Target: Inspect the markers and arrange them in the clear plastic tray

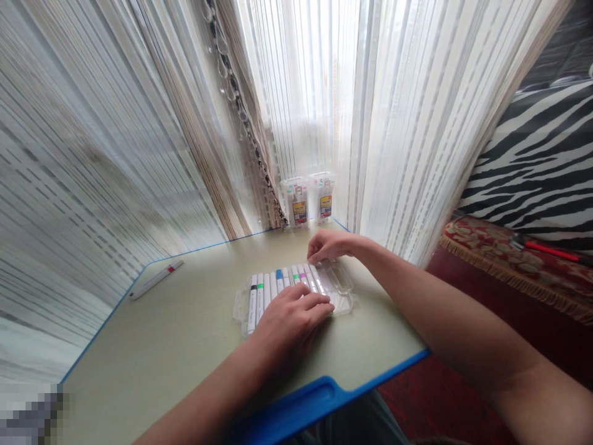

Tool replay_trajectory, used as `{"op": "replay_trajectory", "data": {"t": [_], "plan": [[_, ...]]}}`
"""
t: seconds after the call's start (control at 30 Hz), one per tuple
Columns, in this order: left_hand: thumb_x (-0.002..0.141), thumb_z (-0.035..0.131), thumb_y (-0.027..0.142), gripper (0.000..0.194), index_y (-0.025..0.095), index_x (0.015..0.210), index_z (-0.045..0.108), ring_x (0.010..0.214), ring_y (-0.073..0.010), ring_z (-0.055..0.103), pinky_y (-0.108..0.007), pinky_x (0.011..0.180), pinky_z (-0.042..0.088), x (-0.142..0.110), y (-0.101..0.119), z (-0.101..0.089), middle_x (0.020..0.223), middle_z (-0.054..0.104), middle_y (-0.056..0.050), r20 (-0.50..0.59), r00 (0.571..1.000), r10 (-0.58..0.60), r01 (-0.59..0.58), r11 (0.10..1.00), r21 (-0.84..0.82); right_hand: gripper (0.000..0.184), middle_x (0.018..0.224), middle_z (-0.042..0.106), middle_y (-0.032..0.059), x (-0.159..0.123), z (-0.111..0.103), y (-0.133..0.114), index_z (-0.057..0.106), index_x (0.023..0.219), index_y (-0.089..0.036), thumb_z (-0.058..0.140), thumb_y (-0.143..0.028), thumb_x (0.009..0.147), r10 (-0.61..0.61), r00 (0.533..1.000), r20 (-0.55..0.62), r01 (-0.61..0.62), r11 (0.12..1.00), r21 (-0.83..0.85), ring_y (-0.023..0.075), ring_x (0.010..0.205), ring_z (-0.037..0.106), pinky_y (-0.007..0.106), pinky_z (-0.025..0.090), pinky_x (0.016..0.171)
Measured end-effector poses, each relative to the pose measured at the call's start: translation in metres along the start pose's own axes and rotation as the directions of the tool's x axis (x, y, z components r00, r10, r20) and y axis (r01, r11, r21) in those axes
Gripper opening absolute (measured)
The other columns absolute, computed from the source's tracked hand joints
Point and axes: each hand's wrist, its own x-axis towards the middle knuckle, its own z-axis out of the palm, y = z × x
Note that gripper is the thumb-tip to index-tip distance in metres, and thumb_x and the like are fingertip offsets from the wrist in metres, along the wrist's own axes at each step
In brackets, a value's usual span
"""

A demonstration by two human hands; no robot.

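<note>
A clear plastic case [343,304] lies open on the table, with a row of white markers [260,298] side by side in it. Some markers carry coloured bands: black, green, blue and purple. My left hand [294,314] rests palm down over the near part of the row, its fingers stretched out across the markers and hiding some of them. At the far end of the row, my right hand [330,245] is closed, with thumb and fingertips pinched at the top of a white marker [317,278] near the right side.
A loose white marker [156,280] with a red band lies at the table's left. Two clear containers with labels [300,207] stand at the back edge by string curtains [315,74]. The pale green table [194,346] has a blue rim with a groove [306,398] in front.
</note>
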Motion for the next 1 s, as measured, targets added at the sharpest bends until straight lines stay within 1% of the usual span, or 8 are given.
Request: {"op": "replay_trajectory", "data": {"t": [0.17,0.3,0.53,0.7,0.87,1.0], "plan": [[0.094,0.045,0.018,0.028,0.018,0.113,0.065,0.096,-0.0225,0.054,-0.038,0.087,0.046,0.0001,-0.0008,0.0,0.117,0.069,-0.004,-0.01,1.0,0.006,-0.006,1.0,0.001,0.011,0.069,0.069,-0.0003,-0.0008,-0.0001,0.0002,0.075,0.073,-0.018,0.079,-0.023,0.063,-0.003,1.0,0.004,0.002,1.0,0.009,0.0116,0.063,0.057,0.02,0.043,0.055],[0.092,0.047,0.017,0.028,0.018,0.113,0.065,0.096,-0.0228,0.053,-0.039,0.087,0.046,0.0004,-0.001,-0.001,0.117,0.069,-0.005,-0.003,1.0,0.023,-0.023,1.0,0.011,0.012,0.066,0.068,-0.001,-0.0008,0.0003,0.0006,0.075,0.074,-0.018,0.079,-0.024,0.063,0.005,1.0,0.004,-0.005,1.0,0.006,0.0112,0.061,0.055,0.021,0.041,0.053],[0.094,0.045,0.019,0.028,0.02,0.114,0.064,0.096,-0.0222,0.053,-0.038,0.087,0.045,0.0001,0.0009,-0.002,0.116,0.069,-0.004,0.003,1.0,-0.001,0.001,1.0,0.019,0.013,0.065,0.066,-0.0015,-0.0015,0.0004,-0.0001,0.074,0.072,-0.018,0.08,-0.025,0.062,0.008,1.0,0.007,-0.008,1.0,0.018,0.0111,0.061,0.055,0.021,0.041,0.055],[0.094,0.045,0.02,0.027,0.021,0.113,0.064,0.096,-0.0225,0.053,-0.038,0.087,0.044,-0.0007,-0.0005,0.0,0.115,0.069,-0.004,0.003,1.0,0.001,-0.001,1.0,0.026,0.011,0.064,0.065,-0.0018,-0.0021,0.0011,-0.0015,0.073,0.073,-0.018,0.078,-0.024,0.065,0.015,1.0,0.005,-0.015,1.0,0.022,0.01,0.059,0.053,0.02,0.04,0.052],[0.092,0.048,0.018,0.026,0.022,0.112,0.064,0.097,-0.0223,0.053,-0.037,0.087,0.044,-0.0009,-0.0002,0.0001,0.116,0.068,-0.003,-0.001,1.0,-0.001,0.001,1.0,0.03,0.009,0.061,0.064,-0.0007,-0.002,0.0042,-0.0036,0.071,0.071,-0.016,0.074,-0.025,0.071,0.055,0.998,0.003,-0.055,0.998,0.024,0.0099,0.054,0.052,0.02,0.04,0.049],[0.094,0.045,0.02,0.026,0.021,0.112,0.064,0.097,-0.0225,0.053,-0.038,0.087,0.044,-0.0008,0.0014,-0.0012,0.112,0.069,-0.005,0.004,1.0,-0.008,0.008,0.999,0.041,0.009,0.063,0.066,-0.0004,-0.0023,0.0057,-0.0042,0.071,0.071,-0.017,0.075,-0.025,0.071,0.065,0.998,-0.015,-0.064,0.998,0.022,0.0101,0.055,0.053,0.02,0.041,0.049]]}}
